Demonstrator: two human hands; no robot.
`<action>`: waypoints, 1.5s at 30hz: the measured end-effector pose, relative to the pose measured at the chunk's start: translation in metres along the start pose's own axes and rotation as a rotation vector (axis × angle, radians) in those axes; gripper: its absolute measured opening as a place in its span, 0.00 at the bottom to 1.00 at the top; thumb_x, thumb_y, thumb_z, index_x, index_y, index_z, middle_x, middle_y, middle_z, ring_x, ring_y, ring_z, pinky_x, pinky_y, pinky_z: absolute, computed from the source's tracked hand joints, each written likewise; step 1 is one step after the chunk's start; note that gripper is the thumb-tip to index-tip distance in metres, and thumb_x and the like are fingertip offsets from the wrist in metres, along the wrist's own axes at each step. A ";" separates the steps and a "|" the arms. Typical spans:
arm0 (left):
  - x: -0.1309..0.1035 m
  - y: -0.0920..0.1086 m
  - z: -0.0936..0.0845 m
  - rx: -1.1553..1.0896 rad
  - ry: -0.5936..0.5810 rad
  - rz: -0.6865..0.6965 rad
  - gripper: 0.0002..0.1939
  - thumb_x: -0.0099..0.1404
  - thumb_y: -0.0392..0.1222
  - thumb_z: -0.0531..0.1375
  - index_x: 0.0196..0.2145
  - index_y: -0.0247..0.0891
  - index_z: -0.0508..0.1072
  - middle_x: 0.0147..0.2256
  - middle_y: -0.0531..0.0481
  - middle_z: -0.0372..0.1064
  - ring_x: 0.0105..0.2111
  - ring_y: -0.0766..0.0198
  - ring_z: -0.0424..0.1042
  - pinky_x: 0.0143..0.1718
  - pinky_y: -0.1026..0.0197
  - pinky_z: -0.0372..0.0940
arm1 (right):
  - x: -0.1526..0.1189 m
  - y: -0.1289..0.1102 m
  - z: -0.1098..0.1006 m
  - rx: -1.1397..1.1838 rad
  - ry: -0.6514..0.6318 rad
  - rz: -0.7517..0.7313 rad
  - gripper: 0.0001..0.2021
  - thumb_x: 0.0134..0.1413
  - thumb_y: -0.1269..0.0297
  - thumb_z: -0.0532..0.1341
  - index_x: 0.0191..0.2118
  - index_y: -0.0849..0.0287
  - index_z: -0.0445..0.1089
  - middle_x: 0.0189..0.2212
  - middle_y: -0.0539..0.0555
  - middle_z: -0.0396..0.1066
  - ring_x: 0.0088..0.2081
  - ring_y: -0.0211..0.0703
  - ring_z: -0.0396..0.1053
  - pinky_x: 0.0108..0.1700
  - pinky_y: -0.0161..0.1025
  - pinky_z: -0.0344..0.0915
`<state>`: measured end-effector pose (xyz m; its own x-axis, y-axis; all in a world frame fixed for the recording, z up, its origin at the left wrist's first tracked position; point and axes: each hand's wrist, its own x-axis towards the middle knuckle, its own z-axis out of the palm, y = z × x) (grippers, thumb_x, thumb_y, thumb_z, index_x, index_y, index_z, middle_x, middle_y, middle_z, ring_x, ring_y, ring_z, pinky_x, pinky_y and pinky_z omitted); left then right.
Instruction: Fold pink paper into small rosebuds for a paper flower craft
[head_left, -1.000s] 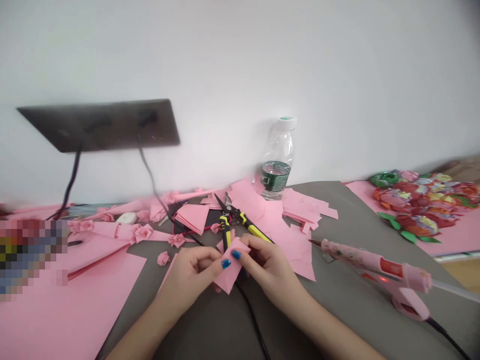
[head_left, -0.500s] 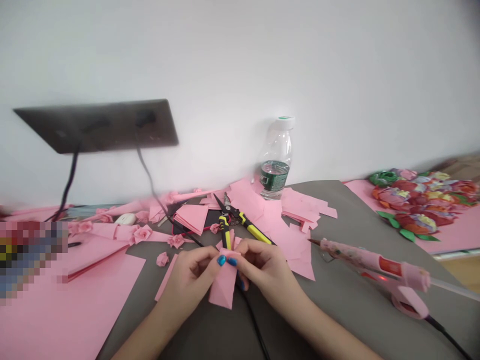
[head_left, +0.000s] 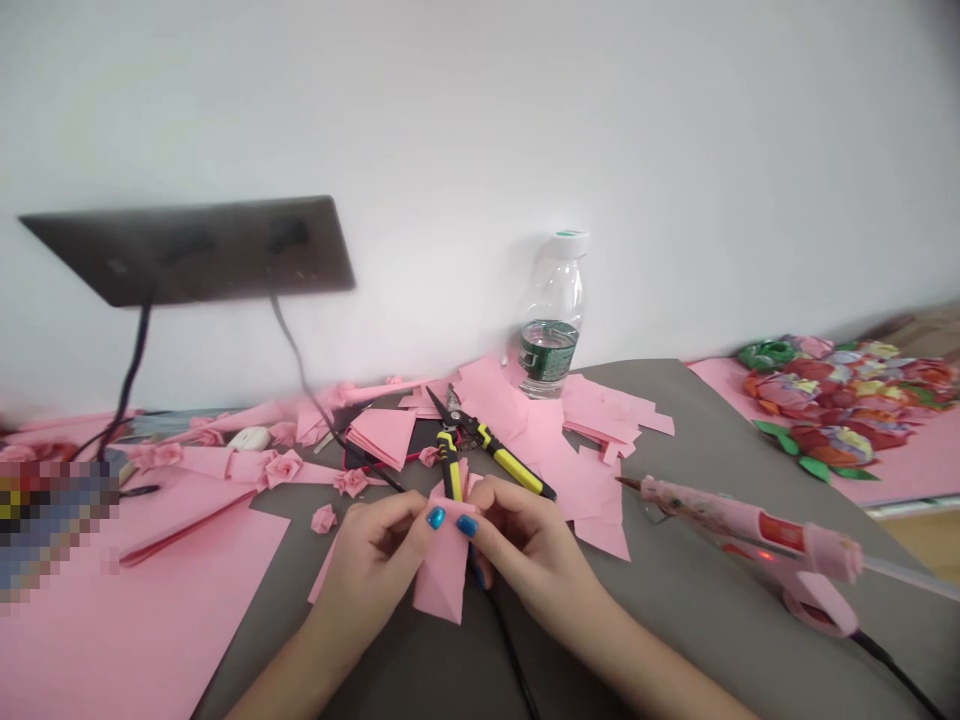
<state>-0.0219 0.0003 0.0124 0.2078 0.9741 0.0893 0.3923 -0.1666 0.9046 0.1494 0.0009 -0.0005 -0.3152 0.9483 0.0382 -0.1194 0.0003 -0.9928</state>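
Note:
A strip of pink paper with a crease near its lower end hangs between my hands. My left hand pinches its upper left edge, thumb on top. Across from it, my right hand grips the upper right edge, also with the thumb in front. The fingers behind the paper are mostly hidden. Just beyond my hands lie scissors with yellow and black handles, their dark blades open and pointing away. A small folded pink paper rose rests left of my left hand.
Pink paper pieces are scattered around a plastic bottle. To the right, a pink glue gun lies with its red light lit. Colourful paper flowers sit far right. Rose-trimmed pink strips and cables are at left.
My thumbs have moved slightly apart along the paper's upper edge. The strip's lower end has shifted a little to the left and down.

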 end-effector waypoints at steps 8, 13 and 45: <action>0.000 0.000 0.000 -0.015 -0.020 0.013 0.20 0.70 0.48 0.54 0.22 0.37 0.66 0.19 0.57 0.54 0.20 0.69 0.55 0.21 0.66 0.49 | -0.001 -0.002 -0.001 -0.011 -0.008 -0.012 0.18 0.62 0.49 0.61 0.29 0.60 0.65 0.22 0.46 0.59 0.20 0.31 0.57 0.23 0.32 0.52; 0.000 -0.001 0.001 -0.086 -0.041 0.025 0.19 0.70 0.47 0.53 0.22 0.39 0.60 0.20 0.57 0.53 0.20 0.68 0.53 0.21 0.65 0.48 | -0.002 -0.003 -0.001 -0.018 -0.050 0.007 0.17 0.63 0.51 0.60 0.29 0.59 0.64 0.21 0.46 0.58 0.22 0.34 0.56 0.25 0.33 0.51; 0.001 0.000 -0.001 -0.059 -0.275 0.054 0.15 0.64 0.38 0.51 0.21 0.41 0.51 0.20 0.59 0.47 0.21 0.69 0.48 0.22 0.63 0.44 | -0.001 -0.003 -0.002 -0.125 -0.014 -0.143 0.15 0.66 0.58 0.55 0.27 0.57 0.60 0.24 0.47 0.57 0.28 0.38 0.54 0.30 0.36 0.53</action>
<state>-0.0227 0.0016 0.0135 0.4651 0.8848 0.0291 0.3231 -0.2003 0.9249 0.1523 0.0009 0.0023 -0.3168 0.9311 0.1810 -0.0461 0.1755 -0.9834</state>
